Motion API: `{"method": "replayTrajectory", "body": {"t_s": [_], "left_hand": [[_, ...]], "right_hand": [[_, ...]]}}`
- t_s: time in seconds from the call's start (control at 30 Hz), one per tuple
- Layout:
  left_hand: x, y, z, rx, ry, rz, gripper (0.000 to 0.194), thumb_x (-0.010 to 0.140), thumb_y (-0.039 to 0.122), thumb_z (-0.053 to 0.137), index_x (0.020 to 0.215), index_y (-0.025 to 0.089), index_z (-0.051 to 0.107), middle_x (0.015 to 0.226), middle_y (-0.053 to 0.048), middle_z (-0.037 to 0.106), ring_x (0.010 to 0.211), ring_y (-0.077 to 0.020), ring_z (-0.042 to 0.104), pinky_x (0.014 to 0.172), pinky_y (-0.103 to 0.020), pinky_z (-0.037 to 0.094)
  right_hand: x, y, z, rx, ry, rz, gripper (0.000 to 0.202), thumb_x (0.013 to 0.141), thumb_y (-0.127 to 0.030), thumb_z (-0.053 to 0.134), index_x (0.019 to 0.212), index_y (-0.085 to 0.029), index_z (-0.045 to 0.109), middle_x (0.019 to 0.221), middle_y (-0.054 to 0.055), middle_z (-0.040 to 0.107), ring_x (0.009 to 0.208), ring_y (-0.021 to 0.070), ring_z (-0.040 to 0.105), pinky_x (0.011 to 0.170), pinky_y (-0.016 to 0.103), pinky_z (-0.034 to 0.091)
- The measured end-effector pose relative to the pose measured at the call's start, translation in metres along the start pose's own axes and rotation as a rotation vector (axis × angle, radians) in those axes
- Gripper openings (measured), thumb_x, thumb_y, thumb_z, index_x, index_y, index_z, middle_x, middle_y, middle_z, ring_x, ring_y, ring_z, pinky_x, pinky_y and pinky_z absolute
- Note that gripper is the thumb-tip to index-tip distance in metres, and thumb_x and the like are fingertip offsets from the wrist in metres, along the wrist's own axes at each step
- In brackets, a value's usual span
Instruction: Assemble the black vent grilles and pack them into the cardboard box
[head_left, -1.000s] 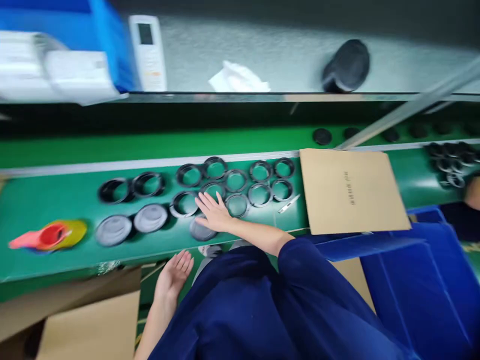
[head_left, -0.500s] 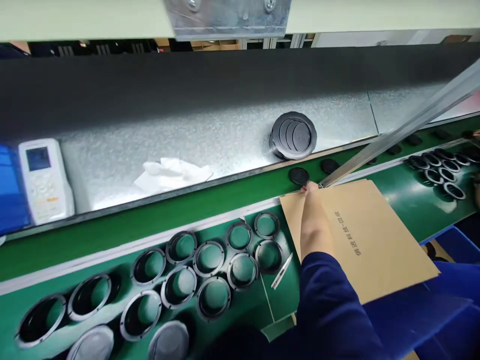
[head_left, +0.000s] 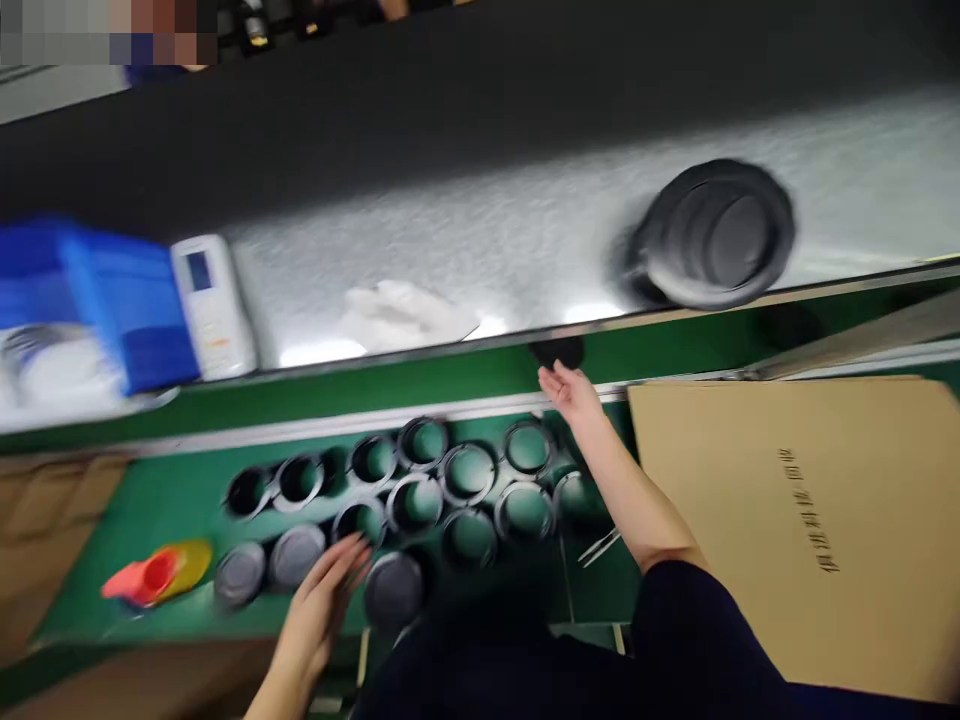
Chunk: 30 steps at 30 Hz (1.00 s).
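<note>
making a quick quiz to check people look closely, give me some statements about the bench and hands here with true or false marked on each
1. The white remote control is on the metal shelf beside a blue bin. True.
2. The cardboard sheet bears printed characters. True.
3. The right hand lies flat on the cardboard sheet. False: it is left of the sheet, close to a black disc.
4. The left hand is close to a black ring. True; blur hides whether they touch.
5. The crumpled white tissue or cloth lies among the rings. False: it is on the metal shelf.
</note>
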<state>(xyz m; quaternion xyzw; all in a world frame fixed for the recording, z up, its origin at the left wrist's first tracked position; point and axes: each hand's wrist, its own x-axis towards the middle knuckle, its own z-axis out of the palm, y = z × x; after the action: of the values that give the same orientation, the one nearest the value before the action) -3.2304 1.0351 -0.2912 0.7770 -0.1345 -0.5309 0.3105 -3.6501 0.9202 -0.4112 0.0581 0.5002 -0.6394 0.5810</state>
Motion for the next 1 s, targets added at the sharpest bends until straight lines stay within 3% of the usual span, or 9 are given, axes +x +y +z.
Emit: {"method": "replayTrajectory", "body": {"t_s": [0.17, 0.23, 0.33, 0.4, 0.47, 0.57, 0.63, 0.77, 1.0], "left_hand": [[-0.015, 0.002, 0.038, -0.326, -0.430, 0.169, 0.053, 0.081, 0.021, 0.074, 0.133, 0.030, 0.063, 0.145, -0.008, 0.061, 0.141, -0.0315, 0.051, 0.114, -0.050, 0.047], [-0.016, 0.004, 0.029, -0.447, -0.441, 0.126, 0.045, 0.090, 0.033, 0.063, 0.134, 0.023, 0.062, 0.137, -0.012, 0.067, 0.134, -0.0335, 0.057, 0.108, -0.049, 0.052], [-0.027, -0.001, -0.003, -0.610, -0.451, 0.088, 0.050, 0.096, 0.048, 0.048, 0.128, 0.013, 0.065, 0.123, -0.015, 0.073, 0.125, -0.0358, 0.062, 0.102, -0.049, 0.056], [-0.037, -0.008, -0.026, -0.695, -0.505, 0.125, 0.055, 0.098, 0.054, 0.044, 0.129, 0.014, 0.065, 0.121, -0.014, 0.073, 0.126, -0.0357, 0.062, 0.105, -0.051, 0.053], [-0.046, -0.015, -0.045, -0.739, -0.578, 0.135, 0.057, 0.098, 0.058, 0.043, 0.131, 0.016, 0.063, 0.123, -0.013, 0.073, 0.130, -0.0360, 0.059, 0.109, -0.055, 0.049], [-0.056, -0.022, -0.064, -0.747, -0.682, 0.051, 0.066, 0.096, 0.069, 0.039, 0.134, 0.019, 0.061, 0.129, -0.013, 0.070, 0.133, -0.0390, 0.055, 0.109, -0.064, 0.045], [-0.059, -0.024, -0.074, -0.750, -0.727, -0.009, 0.073, 0.094, 0.075, 0.036, 0.134, 0.020, 0.061, 0.131, -0.014, 0.069, 0.133, -0.0405, 0.055, 0.107, -0.067, 0.044], [-0.058, -0.024, -0.094, -0.751, -0.755, -0.048, 0.073, 0.095, 0.075, 0.035, 0.133, 0.020, 0.061, 0.131, -0.014, 0.069, 0.130, -0.0400, 0.057, 0.104, -0.068, 0.046], [-0.048, -0.026, -0.129, -0.741, -0.819, -0.079, 0.068, 0.095, 0.073, 0.040, 0.130, 0.019, 0.062, 0.122, -0.017, 0.071, 0.125, -0.0426, 0.060, 0.096, -0.070, 0.051]], "right_hand": [[-0.168, 0.151, 0.054, 0.017, -0.663, 0.531, 0.032, 0.078, -0.032, 0.088, 0.085, -0.019, 0.059, 0.081, 0.004, 0.077, 0.073, 0.0160, 0.077, 0.061, 0.022, 0.063], [-0.220, 0.181, 0.061, -0.044, -0.823, 0.653, 0.034, 0.082, -0.039, 0.085, 0.097, -0.019, 0.063, 0.090, 0.005, 0.079, 0.073, 0.0150, 0.076, 0.060, 0.022, 0.063], [-0.263, 0.189, 0.065, -0.275, -1.100, 0.705, 0.045, 0.089, -0.058, 0.071, 0.108, -0.018, 0.065, 0.102, 0.010, 0.078, 0.072, 0.0174, 0.076, 0.053, 0.025, 0.061], [-0.273, 0.176, 0.068, -0.530, -1.304, 0.562, 0.053, 0.092, -0.067, 0.061, 0.107, -0.016, 0.068, 0.095, 0.011, 0.077, 0.062, 0.0170, 0.072, 0.047, 0.025, 0.056], [-0.276, 0.160, 0.076, -0.759, -1.365, 0.156, 0.053, 0.096, -0.066, 0.055, 0.111, -0.018, 0.073, 0.089, 0.009, 0.073, 0.065, 0.0163, 0.069, 0.055, 0.028, 0.058], [-0.279, 0.149, 0.090, -1.008, -1.189, -0.624, 0.047, 0.101, -0.060, 0.048, 0.120, -0.027, 0.077, 0.117, 0.012, 0.066, 0.110, 0.0258, 0.063, 0.098, 0.046, 0.055], [-0.282, 0.155, 0.098, -1.177, -1.108, -0.921, 0.046, 0.103, -0.057, 0.044, 0.125, -0.033, 0.076, 0.137, 0.011, 0.055, 0.133, 0.0322, 0.045, 0.116, 0.057, 0.039], [-0.289, 0.181, 0.107, -1.354, -1.109, -1.024, 0.053, 0.107, -0.055, 0.029, 0.137, -0.037, 0.068, 0.149, 0.008, 0.045, 0.140, 0.0332, 0.031, 0.121, 0.061, 0.028], [-0.293, 0.215, 0.126, -1.352, -1.157, -0.881, 0.076, 0.103, -0.068, 0.015, 0.119, -0.030, 0.078, 0.142, 0.009, 0.052, 0.137, 0.0300, 0.035, 0.123, 0.057, 0.025]]}}
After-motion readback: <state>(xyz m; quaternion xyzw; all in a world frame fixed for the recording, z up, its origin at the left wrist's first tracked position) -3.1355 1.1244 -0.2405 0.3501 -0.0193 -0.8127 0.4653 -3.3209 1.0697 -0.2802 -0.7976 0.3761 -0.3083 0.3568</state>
